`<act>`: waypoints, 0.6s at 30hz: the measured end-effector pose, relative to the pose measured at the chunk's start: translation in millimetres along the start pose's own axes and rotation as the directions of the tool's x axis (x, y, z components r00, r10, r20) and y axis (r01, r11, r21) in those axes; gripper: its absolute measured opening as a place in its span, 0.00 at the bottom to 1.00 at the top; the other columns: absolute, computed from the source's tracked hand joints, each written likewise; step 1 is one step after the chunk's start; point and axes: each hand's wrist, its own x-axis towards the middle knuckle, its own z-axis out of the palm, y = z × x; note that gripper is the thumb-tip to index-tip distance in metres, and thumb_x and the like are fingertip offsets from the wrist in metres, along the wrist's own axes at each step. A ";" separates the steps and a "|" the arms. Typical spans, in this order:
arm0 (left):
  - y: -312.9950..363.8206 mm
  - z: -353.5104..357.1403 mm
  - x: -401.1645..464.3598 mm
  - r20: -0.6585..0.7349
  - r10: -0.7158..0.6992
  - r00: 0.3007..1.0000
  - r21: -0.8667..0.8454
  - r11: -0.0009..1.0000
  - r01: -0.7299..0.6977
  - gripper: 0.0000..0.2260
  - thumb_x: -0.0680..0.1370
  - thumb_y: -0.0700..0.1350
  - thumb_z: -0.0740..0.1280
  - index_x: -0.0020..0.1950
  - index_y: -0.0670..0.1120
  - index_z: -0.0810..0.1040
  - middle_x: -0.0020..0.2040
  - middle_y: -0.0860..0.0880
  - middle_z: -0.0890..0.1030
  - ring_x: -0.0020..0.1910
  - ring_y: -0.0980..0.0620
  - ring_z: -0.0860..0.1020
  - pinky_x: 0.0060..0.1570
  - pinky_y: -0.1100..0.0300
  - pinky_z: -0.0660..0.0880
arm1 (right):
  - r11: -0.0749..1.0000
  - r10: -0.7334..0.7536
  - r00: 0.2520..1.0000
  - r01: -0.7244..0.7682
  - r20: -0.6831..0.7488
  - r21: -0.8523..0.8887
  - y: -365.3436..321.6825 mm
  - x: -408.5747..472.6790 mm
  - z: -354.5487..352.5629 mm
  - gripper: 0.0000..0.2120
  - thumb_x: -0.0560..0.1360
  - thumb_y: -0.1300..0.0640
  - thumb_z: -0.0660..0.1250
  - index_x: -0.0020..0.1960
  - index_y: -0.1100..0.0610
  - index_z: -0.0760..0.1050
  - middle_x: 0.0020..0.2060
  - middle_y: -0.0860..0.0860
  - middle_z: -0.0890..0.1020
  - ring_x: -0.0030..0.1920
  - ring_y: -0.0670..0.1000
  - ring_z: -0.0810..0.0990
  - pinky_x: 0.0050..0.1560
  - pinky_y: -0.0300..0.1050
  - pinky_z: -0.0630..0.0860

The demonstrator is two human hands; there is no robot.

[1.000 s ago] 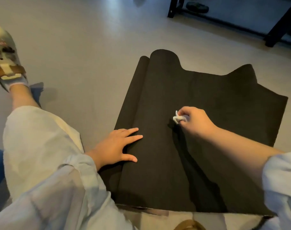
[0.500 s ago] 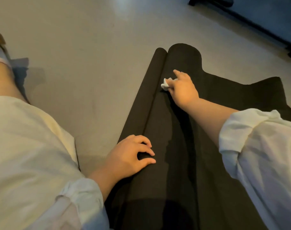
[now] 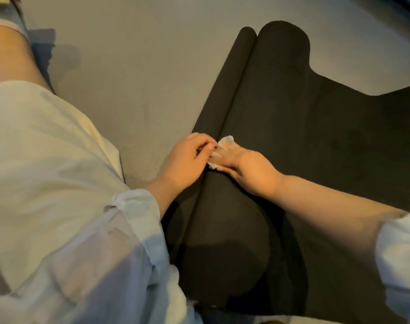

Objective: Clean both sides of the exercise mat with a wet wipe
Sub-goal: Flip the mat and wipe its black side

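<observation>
Both hands' grip meets on the wet wipe (image 3: 219,152), right hand (image 3: 248,170) holding it and left hand (image 3: 187,160) apparently pinching its edge, probably to refold it, just over the crease of the dark exercise mat (image 3: 292,127) spread on the floor (image 3: 141,73).

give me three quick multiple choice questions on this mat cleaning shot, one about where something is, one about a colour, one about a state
1. Where is the wet wipe?
A. between the two hands, over the mat's fold
B. on the bare floor
C. on the person's lap

2. What colour is the exercise mat?
A. bright blue
B. black
C. pink

3. How does the mat's left edge lie?
A. flat
B. rolled or folded over in a long ridge
C. cut off

Answers: 1 A, the left hand and right hand meet at the white wipe on the mat. 2 B, the mat is dark against the grey floor. 3 B, a narrow strip lies doubled alongside the main sheet.
</observation>
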 end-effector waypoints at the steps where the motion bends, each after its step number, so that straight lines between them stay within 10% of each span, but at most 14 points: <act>1: -1.0 -0.4 -1.1 0.004 0.036 0.999 0.032 0.999 -0.036 0.09 0.78 0.42 0.62 0.53 0.46 0.80 0.52 0.46 0.79 0.50 0.54 0.75 0.52 0.68 0.69 | 0.998 -0.068 0.997 0.068 0.022 -0.015 -12.7 -11.2 9.3 0.17 0.78 0.51 0.58 0.62 0.54 0.78 0.59 0.55 0.80 0.58 0.58 0.78 0.57 0.49 0.74; 6: -1.7 -4.9 -11.1 0.166 -0.019 0.986 0.313 0.949 -0.035 0.22 0.75 0.56 0.67 0.69 0.56 0.71 0.73 0.50 0.65 0.73 0.48 0.60 0.71 0.48 0.56 | 0.932 -0.358 0.934 0.358 0.016 -0.045 -70.0 -62.2 46.4 0.16 0.75 0.56 0.57 0.53 0.59 0.82 0.53 0.56 0.83 0.55 0.59 0.81 0.62 0.49 0.64; 12: 0.2 -5.4 -15.9 0.288 -0.108 0.951 0.245 0.969 0.036 0.32 0.72 0.57 0.70 0.73 0.58 0.62 0.78 0.51 0.51 0.77 0.50 0.44 0.75 0.50 0.48 | 0.886 -0.439 0.881 0.391 0.177 0.251 -91.5 -101.0 64.4 0.16 0.79 0.56 0.58 0.61 0.59 0.78 0.64 0.54 0.77 0.69 0.52 0.67 0.74 0.42 0.54; 18: -0.8 -3.7 -14.1 0.279 -0.099 0.955 0.235 0.972 0.032 0.30 0.74 0.51 0.70 0.73 0.58 0.63 0.78 0.51 0.51 0.77 0.50 0.44 0.75 0.51 0.48 | 0.957 -0.196 0.960 0.232 -0.198 0.173 -38.0 -58.5 2.8 0.18 0.81 0.56 0.55 0.63 0.65 0.74 0.64 0.59 0.74 0.67 0.55 0.69 0.72 0.42 0.59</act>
